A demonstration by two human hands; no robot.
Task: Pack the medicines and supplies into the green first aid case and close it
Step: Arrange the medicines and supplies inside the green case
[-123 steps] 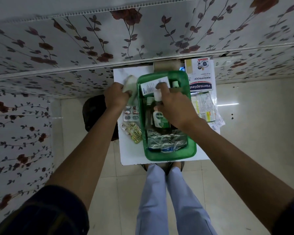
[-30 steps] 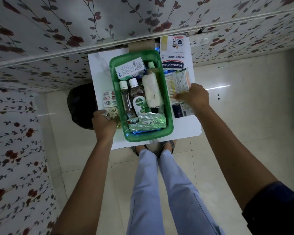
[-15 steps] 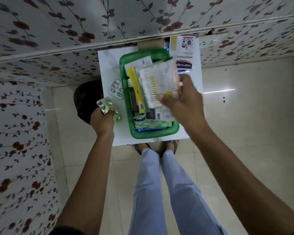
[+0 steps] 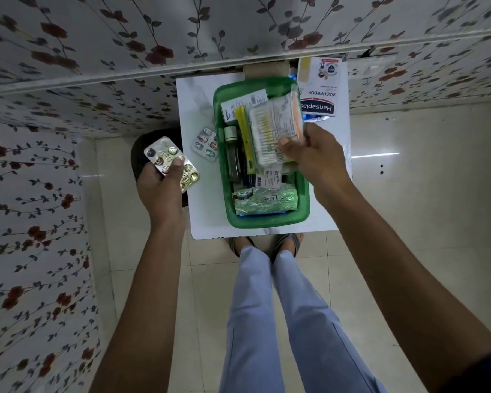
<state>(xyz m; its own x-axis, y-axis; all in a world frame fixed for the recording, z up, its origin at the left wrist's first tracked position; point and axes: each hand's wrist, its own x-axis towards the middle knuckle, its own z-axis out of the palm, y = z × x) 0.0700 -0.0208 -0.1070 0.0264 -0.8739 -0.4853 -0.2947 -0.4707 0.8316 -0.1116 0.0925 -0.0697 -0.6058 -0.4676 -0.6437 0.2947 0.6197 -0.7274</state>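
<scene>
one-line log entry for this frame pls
left hand: holds pill strips | right hand: holds clear packet over green case | case: open

"Hansaplast" and "WASHPROOF" on the plaster box

Right hand grabbed the clear packets off the table, now over the green case; left hand lifted blister strips at 9 o'clock.
</scene>
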